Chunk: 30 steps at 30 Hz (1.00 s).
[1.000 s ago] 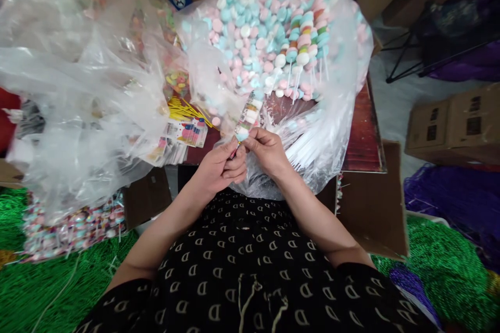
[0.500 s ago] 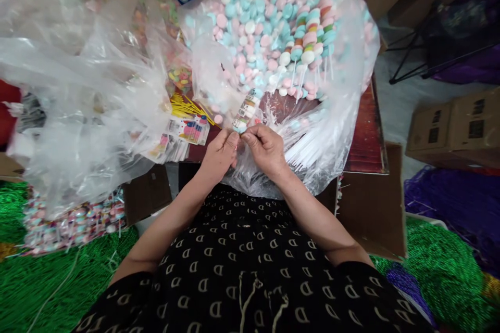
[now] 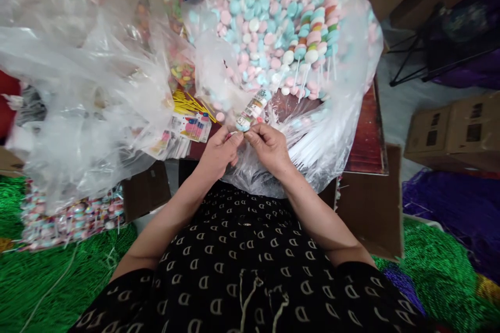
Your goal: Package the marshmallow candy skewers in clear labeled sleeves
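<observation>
A wrapped candy skewer [image 3: 253,110] with printed film stands out, tilted up and to the right, from between my two hands. My left hand [image 3: 223,150] pinches its lower end from the left. From the right, my right hand [image 3: 269,146] pinches the same end, fingertips nearly touching the left ones. The stick and exact grip are too small to make out. Behind them lies a large clear bag of pink, blue and white candies [image 3: 269,39], with several unwrapped candy skewers [image 3: 312,41] on top. White sticks [image 3: 312,145] lie right of my right hand.
Yellow twist ties [image 3: 189,104] and printed cards [image 3: 195,127] lie left of my hands on the dark red table [image 3: 365,140]. Crumpled clear plastic [image 3: 89,78] covers the left side. Below left is a heap of wrapped skewers [image 3: 78,216]; an open cardboard box [image 3: 375,208] stands lower right.
The view has shifted slightly. The wrapped skewer leans a little more to the right, and my left fingers have shifted at its lower end. Both hands stay together there.
</observation>
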Each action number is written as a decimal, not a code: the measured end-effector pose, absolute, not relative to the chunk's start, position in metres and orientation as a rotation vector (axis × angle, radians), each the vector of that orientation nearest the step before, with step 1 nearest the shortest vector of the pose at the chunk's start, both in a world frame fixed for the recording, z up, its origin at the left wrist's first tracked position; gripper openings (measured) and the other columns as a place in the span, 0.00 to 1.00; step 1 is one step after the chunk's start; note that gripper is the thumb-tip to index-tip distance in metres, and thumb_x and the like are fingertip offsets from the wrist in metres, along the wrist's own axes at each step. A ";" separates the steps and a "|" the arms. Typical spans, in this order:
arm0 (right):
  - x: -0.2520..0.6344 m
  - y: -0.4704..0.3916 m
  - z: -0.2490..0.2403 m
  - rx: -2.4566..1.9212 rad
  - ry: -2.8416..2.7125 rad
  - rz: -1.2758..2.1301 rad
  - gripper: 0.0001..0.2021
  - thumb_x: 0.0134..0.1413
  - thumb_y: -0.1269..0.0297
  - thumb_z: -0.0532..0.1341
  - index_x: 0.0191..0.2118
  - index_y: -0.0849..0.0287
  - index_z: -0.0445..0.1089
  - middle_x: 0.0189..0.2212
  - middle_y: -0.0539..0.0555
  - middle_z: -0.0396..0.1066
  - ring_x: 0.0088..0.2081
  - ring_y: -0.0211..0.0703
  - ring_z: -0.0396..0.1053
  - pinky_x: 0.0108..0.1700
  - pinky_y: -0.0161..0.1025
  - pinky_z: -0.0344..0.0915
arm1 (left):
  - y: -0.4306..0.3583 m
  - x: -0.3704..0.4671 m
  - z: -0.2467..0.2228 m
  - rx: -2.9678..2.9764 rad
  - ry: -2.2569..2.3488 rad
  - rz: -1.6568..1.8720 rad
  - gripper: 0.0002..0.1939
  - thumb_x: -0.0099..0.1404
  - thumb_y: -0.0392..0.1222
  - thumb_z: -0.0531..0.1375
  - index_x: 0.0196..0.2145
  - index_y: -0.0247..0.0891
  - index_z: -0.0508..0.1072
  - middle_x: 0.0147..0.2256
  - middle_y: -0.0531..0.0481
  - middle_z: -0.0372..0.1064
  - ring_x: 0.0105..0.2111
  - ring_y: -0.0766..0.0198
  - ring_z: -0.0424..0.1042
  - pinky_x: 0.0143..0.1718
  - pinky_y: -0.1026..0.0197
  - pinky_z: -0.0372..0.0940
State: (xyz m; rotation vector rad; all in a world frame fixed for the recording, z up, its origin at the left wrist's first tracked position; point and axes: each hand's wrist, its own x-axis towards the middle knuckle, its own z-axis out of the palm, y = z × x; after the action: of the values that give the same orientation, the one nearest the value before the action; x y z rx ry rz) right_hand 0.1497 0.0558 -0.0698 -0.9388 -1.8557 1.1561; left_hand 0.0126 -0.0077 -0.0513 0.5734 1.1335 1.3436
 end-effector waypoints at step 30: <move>0.155 0.071 -0.085 -0.708 -2.407 0.015 0.14 0.74 0.67 0.53 0.45 0.58 0.77 0.32 0.56 0.77 0.37 0.47 0.70 0.43 0.45 0.61 | -0.001 0.016 -0.042 0.321 1.121 1.274 0.10 0.73 0.38 0.56 0.32 0.42 0.62 0.15 0.66 0.48 0.10 0.74 0.46 0.15 0.68 0.53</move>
State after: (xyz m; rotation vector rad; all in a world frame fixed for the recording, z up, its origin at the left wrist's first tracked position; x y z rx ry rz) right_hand 0.1550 0.0705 -0.0855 -0.7077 -2.4073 0.0148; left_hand 0.0161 -0.0013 -0.0422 0.3212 1.1215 1.2744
